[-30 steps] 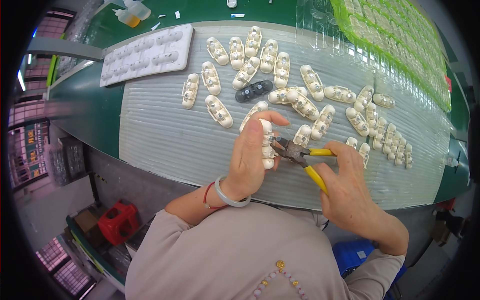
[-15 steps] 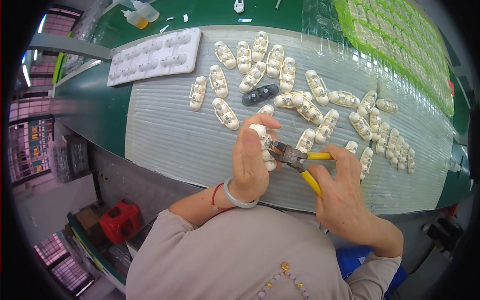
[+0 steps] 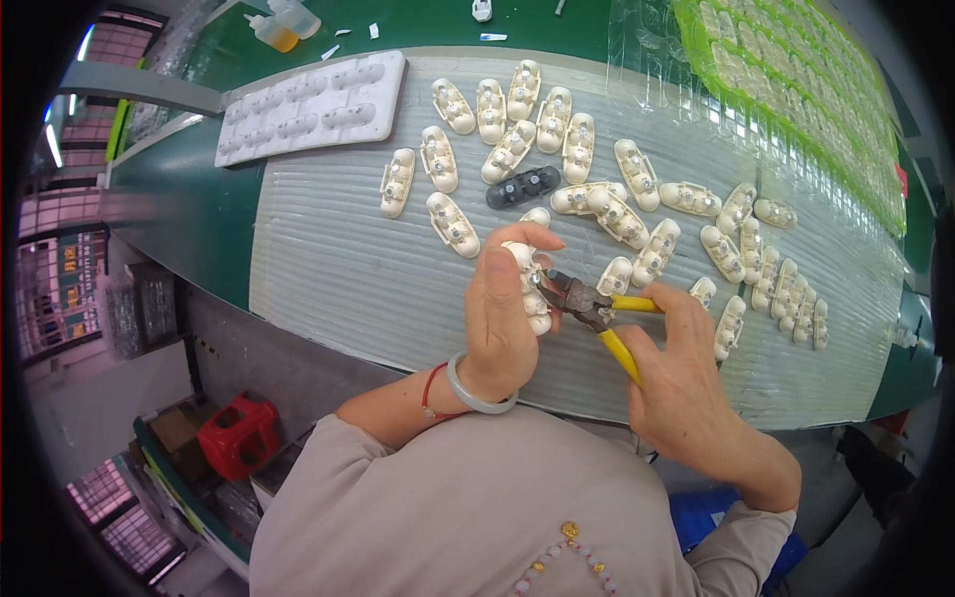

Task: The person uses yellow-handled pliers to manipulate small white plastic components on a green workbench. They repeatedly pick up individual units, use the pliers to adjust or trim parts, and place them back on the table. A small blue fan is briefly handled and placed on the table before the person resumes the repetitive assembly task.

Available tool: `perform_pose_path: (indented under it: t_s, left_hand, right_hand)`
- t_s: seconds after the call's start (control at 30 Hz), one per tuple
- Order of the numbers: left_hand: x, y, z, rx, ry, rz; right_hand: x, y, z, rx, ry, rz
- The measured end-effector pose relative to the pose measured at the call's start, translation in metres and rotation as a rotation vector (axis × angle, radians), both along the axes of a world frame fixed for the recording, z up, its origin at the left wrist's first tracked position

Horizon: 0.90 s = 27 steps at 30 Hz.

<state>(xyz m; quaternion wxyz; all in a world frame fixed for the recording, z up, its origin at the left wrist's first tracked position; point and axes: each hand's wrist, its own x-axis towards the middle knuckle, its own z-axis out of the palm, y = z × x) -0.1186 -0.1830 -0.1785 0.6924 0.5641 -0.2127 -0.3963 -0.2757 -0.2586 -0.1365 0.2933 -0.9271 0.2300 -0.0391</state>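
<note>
Between the thumb and fingers of my left hand (image 3: 500, 323) is a cream oval plastic part (image 3: 538, 316) with small metal fittings, partly covered by the hand. My right hand (image 3: 677, 378) grips yellow-handled cutting pliers (image 3: 582, 298), whose handles are spread a little. The dark jaws meet the side of the held part; whether they bite on it cannot be made out. Several like cream parts lie just beyond my hands, the nearest being one cream part (image 3: 615, 276) behind the pliers. A single dark grey part (image 3: 523, 187) of the same shape lies among them.
A ribbed grey mat (image 3: 328, 269) covers the green bench. At back left stands a white moulded tray (image 3: 388, 99), with squeeze bottles (image 3: 274, 33) behind it. Clear blister trays with green edging (image 3: 716, 85) fill the back right. A red stool (image 3: 239, 436) is below the bench, left.
The held part and the plier jaws have tilted slightly against each other. Both hands keep nearly the same place, and the whole view has shifted a little.
</note>
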Motion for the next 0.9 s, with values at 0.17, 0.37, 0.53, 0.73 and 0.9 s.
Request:
perform_pose_path:
  t_s: [0.17, 0.37, 0.53, 0.73, 0.9]
  left_hand:
    - [0.005, 0.002, -0.006, -0.066, 0.0, -0.084]
    - [0.002, 0.004, -0.003, -0.016, -0.101, -0.068]
    - [-0.002, 0.004, -0.012, -0.088, -0.23, -0.005]
    - [-0.001, 0.004, -0.012, 0.037, -0.282, 0.046]
    - [0.004, 0.003, -0.008, 0.036, -0.211, 0.032]
  right_hand:
    - [0.0, -0.002, 0.002, 0.09, 0.018, 0.021]
    - [0.001, -0.001, 0.0, 0.04, 0.028, 0.019]
    - [-0.001, 0.001, 0.002, 0.153, 0.035, 0.023]
    - [0.005, 0.005, -0.005, -0.016, -0.034, -0.002]
    - [0.009, 0.002, -0.006, 0.023, -0.047, 0.024]
